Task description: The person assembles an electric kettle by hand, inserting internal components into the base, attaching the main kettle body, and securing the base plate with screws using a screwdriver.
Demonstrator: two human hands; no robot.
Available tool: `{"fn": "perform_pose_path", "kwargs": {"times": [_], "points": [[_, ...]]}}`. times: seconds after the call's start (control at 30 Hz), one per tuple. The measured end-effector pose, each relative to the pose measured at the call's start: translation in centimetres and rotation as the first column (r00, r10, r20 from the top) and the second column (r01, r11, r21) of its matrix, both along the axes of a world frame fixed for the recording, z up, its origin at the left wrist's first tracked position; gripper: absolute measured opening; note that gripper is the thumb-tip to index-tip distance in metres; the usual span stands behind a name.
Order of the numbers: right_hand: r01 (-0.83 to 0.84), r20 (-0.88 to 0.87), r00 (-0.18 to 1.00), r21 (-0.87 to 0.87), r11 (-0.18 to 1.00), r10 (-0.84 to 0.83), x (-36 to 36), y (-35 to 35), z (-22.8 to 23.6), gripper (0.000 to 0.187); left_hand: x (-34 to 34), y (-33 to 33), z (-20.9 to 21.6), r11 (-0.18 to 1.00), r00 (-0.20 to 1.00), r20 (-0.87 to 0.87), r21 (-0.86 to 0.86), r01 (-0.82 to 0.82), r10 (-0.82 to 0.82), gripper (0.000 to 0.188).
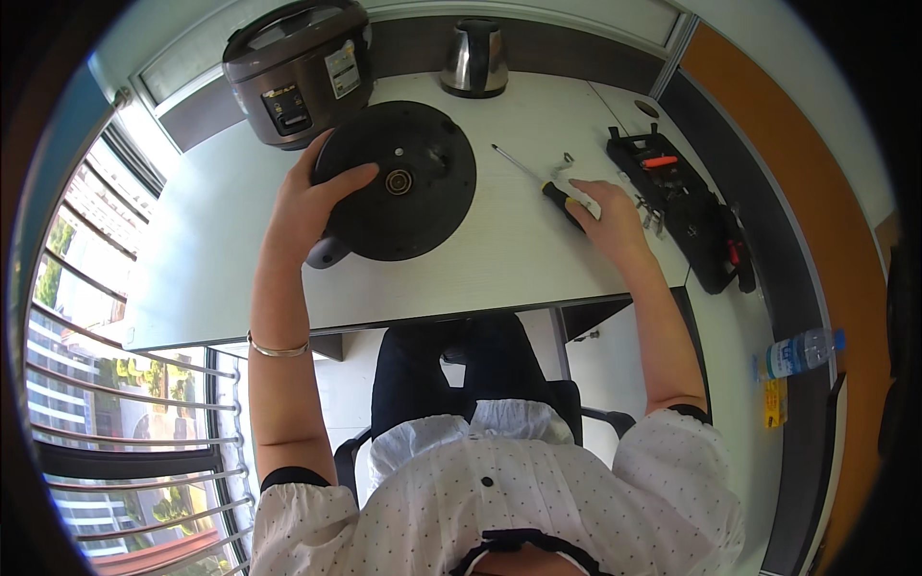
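The table (216,269) is pale, with a faint grain and a dark front edge. Above its left part the left hand (312,197) holds a round black base (413,216), thumb across the face, fingers behind the rim; a dark grip (328,252) sticks out at its lower left. On the right the screwdriver (561,202) lies slantwise, tip toward the back. The right hand (612,221) is at its handle, fingers bent and part-spread; I cannot tell whether they grip it.

A cooker (303,82) and a steel kettle (477,62) stand along the back. An open black tool case (696,230) lies at the right. Beyond it are a bottle (802,353) on its side and an orange panel (792,182). Barred windows (134,384) let in daylight at the left.
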State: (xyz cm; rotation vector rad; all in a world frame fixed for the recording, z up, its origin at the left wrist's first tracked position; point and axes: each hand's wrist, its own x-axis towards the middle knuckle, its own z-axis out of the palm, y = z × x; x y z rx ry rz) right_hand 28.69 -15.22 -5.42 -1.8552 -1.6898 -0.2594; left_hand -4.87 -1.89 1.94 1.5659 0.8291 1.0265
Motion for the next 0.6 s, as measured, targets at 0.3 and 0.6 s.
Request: {"fn": "perform_pose_path", "kwargs": {"times": [0.3,0.6], "points": [[-0.053,0.098,0.993,-0.124,0.991,0.065,1.0,-1.1,-2.1,0.042,0.2,-0.6,0.3,0.999,0.998,0.045,-0.019,0.033,-0.032,0.064],[0.000,-0.503,0.856,0.230,0.973,0.118,1.2,-1.8,-1.4,0.027,0.0,0.4,-0.7,1.000,1.000,0.011,0.008,0.022,-0.022,0.072]]}}
